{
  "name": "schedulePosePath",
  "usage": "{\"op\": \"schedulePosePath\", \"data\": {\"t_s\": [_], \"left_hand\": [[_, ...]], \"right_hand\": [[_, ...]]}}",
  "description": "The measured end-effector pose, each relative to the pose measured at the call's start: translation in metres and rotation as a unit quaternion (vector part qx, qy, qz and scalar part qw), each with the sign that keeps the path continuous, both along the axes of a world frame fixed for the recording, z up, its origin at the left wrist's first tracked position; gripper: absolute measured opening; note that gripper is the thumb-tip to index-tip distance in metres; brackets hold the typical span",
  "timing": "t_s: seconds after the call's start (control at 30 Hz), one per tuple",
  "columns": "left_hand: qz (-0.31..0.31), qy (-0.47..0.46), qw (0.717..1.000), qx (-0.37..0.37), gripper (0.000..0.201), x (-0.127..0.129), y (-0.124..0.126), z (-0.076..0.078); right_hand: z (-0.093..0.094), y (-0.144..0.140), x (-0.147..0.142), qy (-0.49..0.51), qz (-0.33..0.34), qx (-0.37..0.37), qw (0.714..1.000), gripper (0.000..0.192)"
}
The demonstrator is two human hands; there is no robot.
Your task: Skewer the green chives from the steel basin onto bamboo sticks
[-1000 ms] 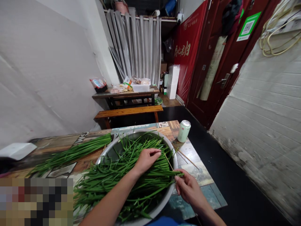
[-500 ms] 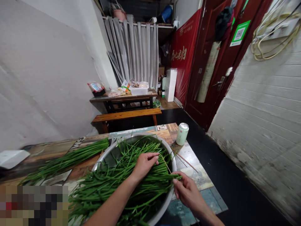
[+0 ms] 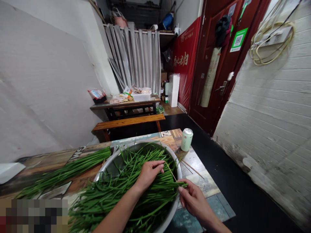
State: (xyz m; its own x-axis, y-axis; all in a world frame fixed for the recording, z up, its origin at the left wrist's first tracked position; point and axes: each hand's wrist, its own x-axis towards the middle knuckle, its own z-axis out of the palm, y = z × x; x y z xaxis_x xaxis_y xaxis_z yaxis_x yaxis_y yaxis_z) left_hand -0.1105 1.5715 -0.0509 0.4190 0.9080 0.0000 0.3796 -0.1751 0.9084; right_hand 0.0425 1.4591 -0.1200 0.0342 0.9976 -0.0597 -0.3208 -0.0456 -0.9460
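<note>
A large metal basin (image 3: 177, 194) heaped with long green chives (image 3: 114, 194) stands before me. My left hand (image 3: 148, 173) is over the heap, thumb and fingers pinched at the upper end of a thin bamboo skewer (image 3: 171, 171). The skewer slants down to my right hand (image 3: 191, 195) at the basin's right rim. There my right fingers are closed on the cut ends of a few chives; whether they also grip the skewer's lower end is hidden. More skewers (image 3: 193, 168) lie on the table beside the basin.
Behind the skewers stands a pale green can (image 3: 187, 139). Another bundle of chives (image 3: 65, 171) lies left of the basin on the patterned table (image 3: 211, 184). Beyond are a wooden bench (image 3: 128, 122) and a second table with a white box (image 3: 141, 96) and packages.
The view has shifted slightly, so the room appears a little lower and further left. Both hands keep nearly the same hold on the skewer and chives.
</note>
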Motion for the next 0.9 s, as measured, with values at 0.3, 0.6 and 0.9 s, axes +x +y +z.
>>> {"op": "schedulePosePath", "data": {"t_s": [0.3, 0.6, 0.9], "left_hand": [[-0.035, 0.011, 0.999, 0.014, 0.036, -0.003, 0.001, -0.004], [-0.213, 0.044, 0.973, 0.072, 0.024, 0.002, -0.009, -0.002], [-0.174, 0.13, 0.967, 0.13, 0.028, -0.005, -0.008, 0.02]], "right_hand": [[0.01, -0.003, -0.002, 0.001, 0.008, -0.03, 1.0, 0.04], [0.028, -0.004, 0.003, -0.002, 0.009, -0.035, 0.999, 0.045], [0.028, -0.005, 0.006, 0.0, 0.011, -0.026, 1.0, 0.044]]}}
